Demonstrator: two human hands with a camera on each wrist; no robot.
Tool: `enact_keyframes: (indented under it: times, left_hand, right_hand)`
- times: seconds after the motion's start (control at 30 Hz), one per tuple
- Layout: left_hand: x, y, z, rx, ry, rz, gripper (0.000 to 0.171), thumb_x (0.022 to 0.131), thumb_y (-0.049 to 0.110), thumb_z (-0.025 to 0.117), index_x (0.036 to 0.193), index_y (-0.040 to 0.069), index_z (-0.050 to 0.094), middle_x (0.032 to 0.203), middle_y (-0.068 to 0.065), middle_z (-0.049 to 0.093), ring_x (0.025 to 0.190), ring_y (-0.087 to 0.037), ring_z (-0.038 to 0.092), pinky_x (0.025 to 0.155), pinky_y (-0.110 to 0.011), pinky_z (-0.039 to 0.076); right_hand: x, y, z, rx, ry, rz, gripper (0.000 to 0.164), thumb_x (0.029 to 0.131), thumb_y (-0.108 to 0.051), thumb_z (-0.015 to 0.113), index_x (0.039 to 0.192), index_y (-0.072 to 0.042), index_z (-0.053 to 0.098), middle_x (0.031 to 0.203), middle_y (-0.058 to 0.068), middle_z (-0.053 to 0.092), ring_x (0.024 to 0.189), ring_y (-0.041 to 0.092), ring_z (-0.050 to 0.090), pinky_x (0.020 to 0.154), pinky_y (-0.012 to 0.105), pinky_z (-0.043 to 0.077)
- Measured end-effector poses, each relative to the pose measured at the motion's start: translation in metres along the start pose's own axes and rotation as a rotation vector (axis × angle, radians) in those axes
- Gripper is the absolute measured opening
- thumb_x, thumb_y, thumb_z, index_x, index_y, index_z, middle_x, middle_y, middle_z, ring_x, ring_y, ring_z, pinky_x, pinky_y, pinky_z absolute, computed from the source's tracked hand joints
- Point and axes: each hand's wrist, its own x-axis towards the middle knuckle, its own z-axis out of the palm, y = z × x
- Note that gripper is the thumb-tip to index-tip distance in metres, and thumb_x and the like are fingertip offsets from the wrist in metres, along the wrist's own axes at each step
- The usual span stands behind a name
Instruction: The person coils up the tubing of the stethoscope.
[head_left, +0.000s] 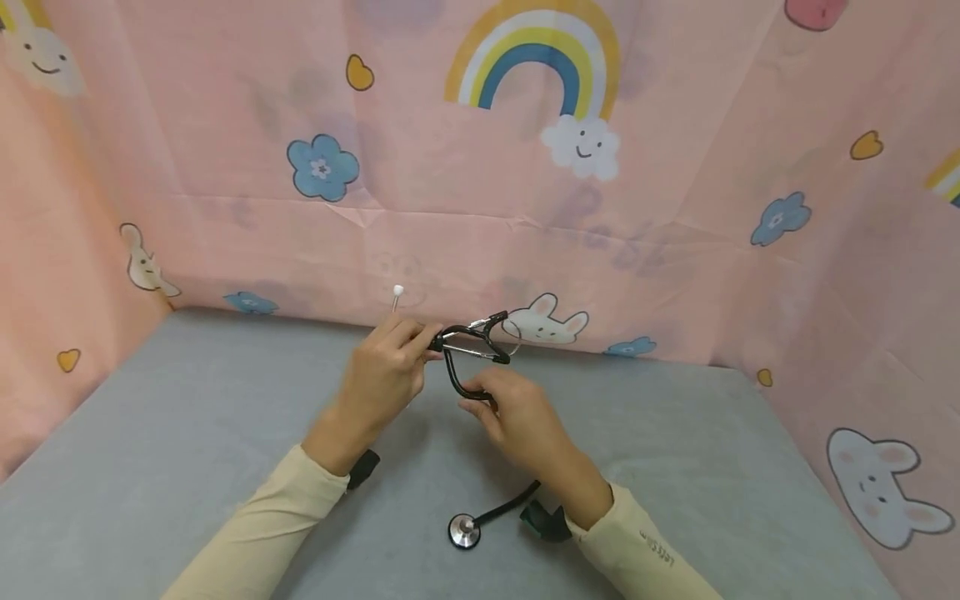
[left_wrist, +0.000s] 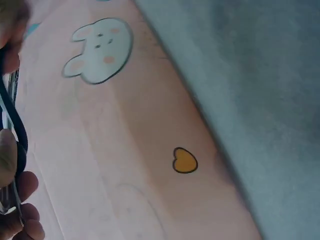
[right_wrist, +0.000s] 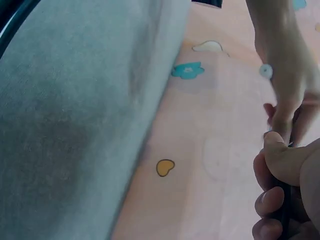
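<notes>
A stethoscope with black tubing (head_left: 454,377) is held up over the grey table by both hands. My left hand (head_left: 381,371) grips its metal ear-tube end, and a white eartip (head_left: 398,290) sticks up beyond the fingers. My right hand (head_left: 520,414) pinches the looped black tubing a little to the right and lower. Between and above the hands, a black and silver forked part (head_left: 480,337) points right. The round chest piece (head_left: 464,531) hangs or lies low in front, near the right wrist; whether it touches the table I cannot tell. In the right wrist view, curled fingers (right_wrist: 270,202) wrap the dark tubing.
A grey table (head_left: 225,417) spreads beneath both hands. Pink printed cloth (head_left: 420,167) with rabbits, flowers and a rainbow stands behind it and along both sides. Dark straps (head_left: 364,469) sit at both wrists.
</notes>
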Motion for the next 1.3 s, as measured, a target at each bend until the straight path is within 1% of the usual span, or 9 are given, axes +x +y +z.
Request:
enact_keyframes:
  times: [0.13, 0.27, 0.43, 0.53, 0.67, 0.77, 1.07, 1.17, 1.3]
  left_hand:
    - [-0.004, 0.006, 0.008, 0.074, -0.071, 0.038, 0.013, 0.080, 0.011, 0.074, 0.091, 0.005, 0.071, 0.079, -0.005, 0.062, 0.077, -0.020, 0.056, 0.070, -0.026, 0.052]
    - [-0.008, 0.012, 0.015, 0.075, -0.118, 0.125, 0.012, 0.081, 0.016, 0.073, 0.087, 0.006, 0.070, 0.078, -0.003, 0.059, 0.076, -0.019, 0.054, 0.069, -0.027, 0.049]
    - [-0.010, 0.017, 0.020, -0.010, -0.149, 0.337, 0.021, 0.078, 0.022, 0.074, 0.092, 0.006, 0.072, 0.082, 0.000, 0.063, 0.077, -0.015, 0.053, 0.070, -0.022, 0.047]
    - [-0.008, 0.018, 0.019, -0.128, -0.152, 0.413, 0.023, 0.076, 0.021, 0.076, 0.093, 0.006, 0.073, 0.082, 0.001, 0.064, 0.080, -0.013, 0.055, 0.075, -0.020, 0.048]
    - [-0.006, 0.021, 0.016, -0.289, -0.169, 0.440, 0.020, 0.078, 0.019, 0.076, 0.094, 0.008, 0.074, 0.083, 0.003, 0.065, 0.081, -0.010, 0.058, 0.076, -0.016, 0.050]
    - [-0.006, 0.023, 0.016, -0.331, -0.174, 0.436, 0.022, 0.080, 0.020, 0.075, 0.097, 0.007, 0.074, 0.084, 0.002, 0.066, 0.082, -0.009, 0.058, 0.076, -0.015, 0.050]
    - [-0.011, 0.026, 0.017, -0.332, -0.117, 0.391, 0.054, 0.070, 0.030, 0.084, 0.118, 0.011, 0.068, 0.079, 0.003, 0.059, 0.075, -0.010, 0.050, 0.067, -0.019, 0.044]
    - [-0.010, 0.027, 0.017, -0.294, -0.092, 0.403, 0.047, 0.072, 0.030, 0.082, 0.115, 0.016, 0.070, 0.077, 0.003, 0.058, 0.072, -0.010, 0.048, 0.065, -0.019, 0.043]
    - [-0.008, 0.027, 0.017, -0.248, -0.073, 0.437, 0.037, 0.075, 0.027, 0.080, 0.109, 0.013, 0.073, 0.076, 0.004, 0.061, 0.070, -0.009, 0.050, 0.064, -0.018, 0.044]
  right_hand:
    - [-0.001, 0.001, -0.003, -0.055, 0.056, -0.092, 0.014, 0.081, -0.014, 0.075, 0.092, -0.011, 0.068, 0.087, 0.001, 0.066, 0.073, 0.009, 0.058, 0.060, 0.018, 0.048]
    - [0.002, 0.006, -0.010, -0.083, 0.127, -0.090, 0.013, 0.079, -0.011, 0.076, 0.088, -0.010, 0.067, 0.084, 0.002, 0.064, 0.077, 0.012, 0.059, 0.062, 0.021, 0.049]
    - [0.004, 0.018, -0.022, -0.087, 0.137, -0.089, 0.007, 0.082, -0.010, 0.072, 0.086, -0.010, 0.066, 0.083, 0.002, 0.064, 0.079, 0.014, 0.059, 0.065, 0.023, 0.051]
    - [0.005, 0.032, -0.031, 0.011, 0.099, -0.065, 0.008, 0.080, -0.013, 0.072, 0.088, -0.013, 0.071, 0.084, 0.000, 0.067, 0.074, 0.011, 0.058, 0.062, 0.022, 0.048]
    - [0.002, 0.049, -0.040, 0.245, 0.047, 0.019, 0.015, 0.075, -0.015, 0.076, 0.089, -0.018, 0.076, 0.083, -0.003, 0.070, 0.063, 0.006, 0.052, 0.056, 0.019, 0.043]
    - [0.001, 0.056, -0.039, 0.337, 0.051, 0.082, 0.015, 0.074, -0.016, 0.077, 0.089, -0.017, 0.077, 0.084, -0.001, 0.072, 0.062, 0.005, 0.053, 0.055, 0.019, 0.045]
    - [0.000, 0.046, -0.027, 0.328, 0.148, 0.326, 0.010, 0.075, -0.024, 0.079, 0.083, -0.020, 0.078, 0.082, -0.002, 0.074, 0.067, 0.007, 0.063, 0.058, 0.023, 0.051]
    - [0.003, 0.045, -0.029, 0.326, 0.091, 0.403, 0.013, 0.076, -0.030, 0.078, 0.085, -0.021, 0.078, 0.084, -0.003, 0.074, 0.068, 0.007, 0.063, 0.059, 0.024, 0.051]
    - [0.003, 0.051, -0.030, 0.397, -0.037, 0.474, 0.021, 0.078, -0.034, 0.076, 0.091, -0.018, 0.077, 0.088, 0.002, 0.074, 0.060, 0.009, 0.057, 0.054, 0.024, 0.047]
